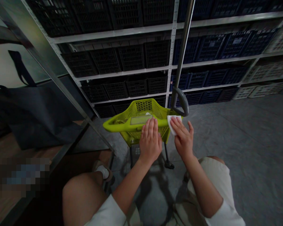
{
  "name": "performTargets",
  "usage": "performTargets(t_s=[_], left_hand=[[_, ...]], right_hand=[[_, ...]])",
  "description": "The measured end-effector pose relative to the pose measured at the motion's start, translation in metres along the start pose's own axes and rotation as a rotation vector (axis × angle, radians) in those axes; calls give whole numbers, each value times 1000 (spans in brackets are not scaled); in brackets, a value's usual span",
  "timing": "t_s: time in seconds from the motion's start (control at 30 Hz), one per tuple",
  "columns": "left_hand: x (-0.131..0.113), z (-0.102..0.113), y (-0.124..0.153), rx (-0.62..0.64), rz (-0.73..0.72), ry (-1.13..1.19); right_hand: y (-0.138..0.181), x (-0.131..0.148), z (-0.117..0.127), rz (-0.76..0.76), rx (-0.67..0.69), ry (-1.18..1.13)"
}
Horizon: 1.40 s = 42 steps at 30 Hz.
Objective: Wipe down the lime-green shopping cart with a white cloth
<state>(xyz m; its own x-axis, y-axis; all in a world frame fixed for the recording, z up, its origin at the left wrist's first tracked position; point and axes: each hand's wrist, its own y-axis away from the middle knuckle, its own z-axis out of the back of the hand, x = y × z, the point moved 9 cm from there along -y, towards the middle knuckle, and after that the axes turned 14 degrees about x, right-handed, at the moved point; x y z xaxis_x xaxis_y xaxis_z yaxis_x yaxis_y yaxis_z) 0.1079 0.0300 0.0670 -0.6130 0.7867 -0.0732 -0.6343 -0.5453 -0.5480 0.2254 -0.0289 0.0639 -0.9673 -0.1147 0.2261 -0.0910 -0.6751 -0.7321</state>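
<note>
A small lime-green plastic shopping cart (116, 126) stands on the floor between my knees, its handlebar toward me. My left hand (151, 141) lies on the middle of that handlebar, fingers stretched out side by side, just by a pale label panel (141, 120). At the bar's right end, my right hand (183, 136) presses a folded white cloth (171, 121) against the green plastic, thumb held apart. Beside the cloth rises a grey loop-shaped handle (185, 105) at the foot of a tall metal pole (185, 40). Something small and white lies inside the basket.
Metal shelving (141, 69) with rows of black crates (132, 58) and blue crates (211, 47) fills the far side. White crates (261, 91) stand at the right. On the left are a metal-framed table (58, 157) and a dark bag (40, 116). Grey floor (250, 141) extends rightward.
</note>
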Motion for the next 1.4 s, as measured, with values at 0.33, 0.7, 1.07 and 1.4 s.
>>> performTargets(t_s=[0.33, 0.7, 1.07, 1.4], left_hand=[[0, 2, 1, -4, -1, -5], [-2, 0, 0, -29, 22, -10], [-4, 2, -1, -17, 17, 12], [-1, 5, 3, -44, -22, 22]], right_hand=[[-2, 21, -12, 103, 61, 32], [-4, 27, -15, 156, 75, -11], [27, -49, -2, -193, -257, -391], [20, -125, -17, -542, -437, -975]])
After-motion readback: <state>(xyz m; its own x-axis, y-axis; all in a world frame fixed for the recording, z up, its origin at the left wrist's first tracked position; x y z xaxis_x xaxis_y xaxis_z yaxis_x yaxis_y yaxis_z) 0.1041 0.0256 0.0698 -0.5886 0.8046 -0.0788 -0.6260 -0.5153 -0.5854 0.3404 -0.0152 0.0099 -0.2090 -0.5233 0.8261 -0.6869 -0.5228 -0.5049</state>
